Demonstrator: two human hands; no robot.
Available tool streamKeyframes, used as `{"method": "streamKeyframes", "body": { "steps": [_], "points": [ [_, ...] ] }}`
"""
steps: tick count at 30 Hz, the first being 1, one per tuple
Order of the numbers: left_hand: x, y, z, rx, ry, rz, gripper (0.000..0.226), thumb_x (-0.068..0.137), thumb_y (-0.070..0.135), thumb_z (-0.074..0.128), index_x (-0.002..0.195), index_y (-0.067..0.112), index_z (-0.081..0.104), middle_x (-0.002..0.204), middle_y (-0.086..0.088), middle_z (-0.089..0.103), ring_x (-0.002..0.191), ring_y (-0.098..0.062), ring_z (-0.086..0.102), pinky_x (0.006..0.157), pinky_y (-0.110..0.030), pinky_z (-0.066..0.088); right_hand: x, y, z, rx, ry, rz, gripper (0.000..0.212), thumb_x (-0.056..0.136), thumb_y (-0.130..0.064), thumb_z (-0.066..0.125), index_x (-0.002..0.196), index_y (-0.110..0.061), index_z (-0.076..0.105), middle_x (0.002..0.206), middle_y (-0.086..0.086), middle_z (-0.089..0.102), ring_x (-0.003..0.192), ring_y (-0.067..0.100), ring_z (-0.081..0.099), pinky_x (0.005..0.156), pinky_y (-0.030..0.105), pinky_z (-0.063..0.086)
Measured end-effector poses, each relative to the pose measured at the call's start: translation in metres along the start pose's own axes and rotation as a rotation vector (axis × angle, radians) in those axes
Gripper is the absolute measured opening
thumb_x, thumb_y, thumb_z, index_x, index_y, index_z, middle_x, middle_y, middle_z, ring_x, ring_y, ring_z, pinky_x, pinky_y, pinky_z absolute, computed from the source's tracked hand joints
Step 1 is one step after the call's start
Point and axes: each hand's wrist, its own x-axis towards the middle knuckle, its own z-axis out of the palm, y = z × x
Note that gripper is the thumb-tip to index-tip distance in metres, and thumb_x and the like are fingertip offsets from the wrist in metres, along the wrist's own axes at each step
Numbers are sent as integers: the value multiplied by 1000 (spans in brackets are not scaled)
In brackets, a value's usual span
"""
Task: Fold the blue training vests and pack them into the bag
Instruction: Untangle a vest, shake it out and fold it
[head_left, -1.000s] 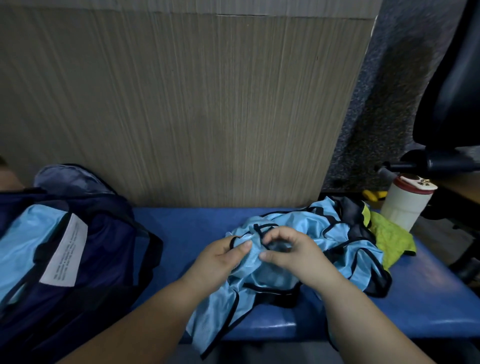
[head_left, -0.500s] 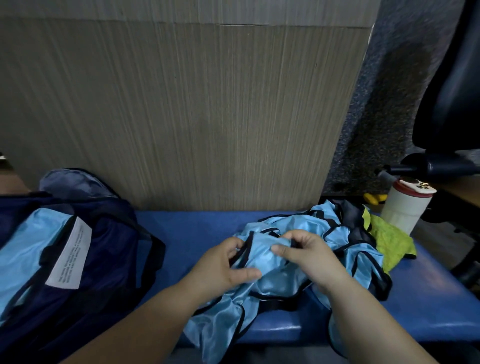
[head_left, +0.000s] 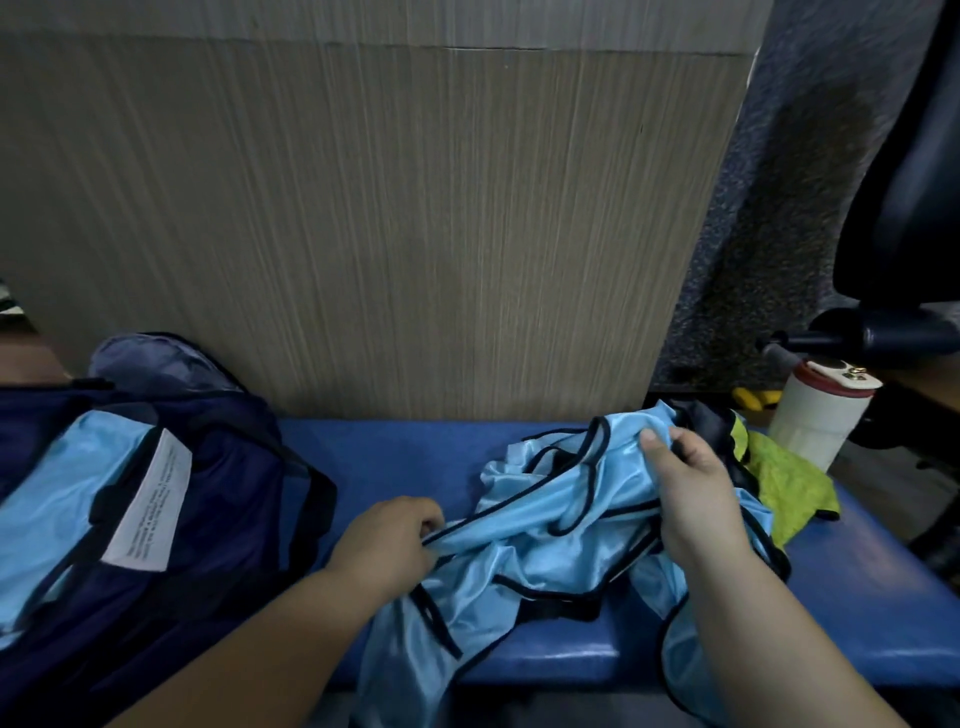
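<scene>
Holding a crumpled blue vest stretched between two hands over a blue bench.

A wood-grain panel fills the upper frame behind the bench, which runs across the lower half. At lower left sits the open navy bag with a light blue vest already inside. The vest being handled lies in a heap at lower centre-right, its black-trimmed edges tangled and one end hanging off the bench's front edge. A black chair stands at the right edge. The right hand grips the heap's upper fold, thumb pressed on top and fingers curled behind the fabric. The left hand, lower and further left, pinches a black-trimmed hem between thumb and curled fingers. Just right of the heap lie a yellow-green cloth and a white tumbler. A white label shows on the bag.
</scene>
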Motion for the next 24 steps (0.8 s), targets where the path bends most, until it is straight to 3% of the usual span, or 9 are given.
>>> {"method": "streamKeyframes", "body": {
  "steps": [2, 7, 10, 13, 15, 17, 20, 24],
  "points": [
    [3, -4, -6, -29, 6, -33, 15, 83, 32, 70, 86, 37, 55, 91, 15, 60, 88, -8, 59, 77, -27, 50, 3, -2, -4, 3, 61, -14, 15, 97, -28, 60, 84, -21, 64, 78, 6, 63, 74, 24, 59, 71, 41, 49],
    [7, -13, -15, -219, -30, -111, 19, 77, 38, 79, 84, 33, 63, 86, 13, 65, 76, -3, 60, 67, -23, 50, 18, -2, -23, 22, 317, 12, 26, 99, -30, 53, 75, -23, 48, 67, 2, 43, 59, 18, 39, 60, 35, 34],
    [9, -21, -12, -206, 1, -123, 21, 77, 35, 78, 89, 37, 61, 94, 18, 63, 87, -1, 61, 80, -25, 53, 22, -6, -38, -1, 499, 66, 27, 98, -35, 48, 74, -23, 42, 68, 4, 39, 57, 19, 37, 57, 32, 32],
    [9, -25, -6, -260, 19, -96, 53, 69, 43, 83, 115, 37, 59, 117, 19, 58, 112, -5, 56, 99, -29, 46, 27, -7, -45, -28, 550, 25, 28, 98, -34, 46, 74, -21, 41, 67, 2, 40, 56, 18, 37, 56, 29, 32],
    [6, -22, -3, -288, -99, -85, 88, 64, 47, 87, 139, 34, 44, 132, 17, 44, 125, -7, 45, 108, -28, 39, 27, -6, -44, -71, 538, -6, 27, 97, -34, 47, 73, -21, 43, 67, 1, 42, 58, 18, 40, 58, 30, 33],
    [5, -19, 2, -208, -187, -65, 105, 64, 41, 88, 149, 33, 28, 145, 12, 32, 133, -11, 36, 113, -29, 33, 27, -4, -42, -98, 522, -46, 27, 97, -32, 49, 73, -22, 44, 67, -2, 43, 58, 15, 40, 61, 32, 35],
    [6, -19, 5, -155, -152, -65, 92, 71, 26, 86, 147, 29, 33, 143, 8, 33, 125, -9, 40, 106, -21, 35, 25, -2, -42, -79, 488, -54, 22, 95, -37, 51, 76, -26, 49, 68, -4, 45, 59, 13, 42, 64, 33, 37],
    [9, -18, 3, -169, 2, -33, 46, 77, 14, 75, 116, 30, 58, 116, 7, 47, 107, -9, 52, 83, -12, 37, 23, -1, -41, -152, 352, -15, 27, 86, -54, 62, 91, -28, 57, 79, -4, 55, 71, 15, 53, 69, 36, 43]
  ]
}}
